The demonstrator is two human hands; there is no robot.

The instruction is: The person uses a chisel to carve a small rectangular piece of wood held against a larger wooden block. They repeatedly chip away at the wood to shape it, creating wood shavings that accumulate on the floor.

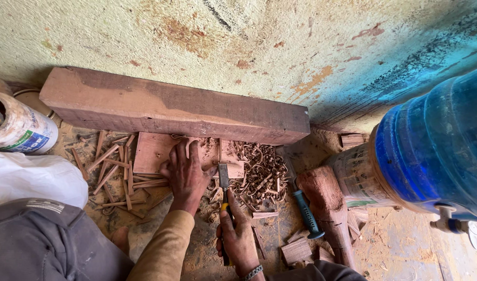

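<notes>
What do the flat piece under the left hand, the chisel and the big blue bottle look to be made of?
Flat board: bare reddish wood, unfinished, grain showing. Chisel in the right hand: dull grey metal blade; yellow-and-black handle, probably plastic. Blue bottle: translucent ribbed plastic, glossy. The left hand presses on the board.

Head view, looking down on both hands. The left hand (pixel 185 174) lies palm down with the fingers (pixel 182 151) spread and extended away from the body, thumb angled toward the right; its forearm, in a tan long sleeve (pixel 163 250), runs diagonally from the lower centre up to the wrist. The right hand (pixel 237 237) sits nearer the body, fingers curled in a closed grip, knuckles upward, thumb laid along the top. A beaded band (pixel 253 272) circles the right wrist. The two hands are close but apart.
</notes>
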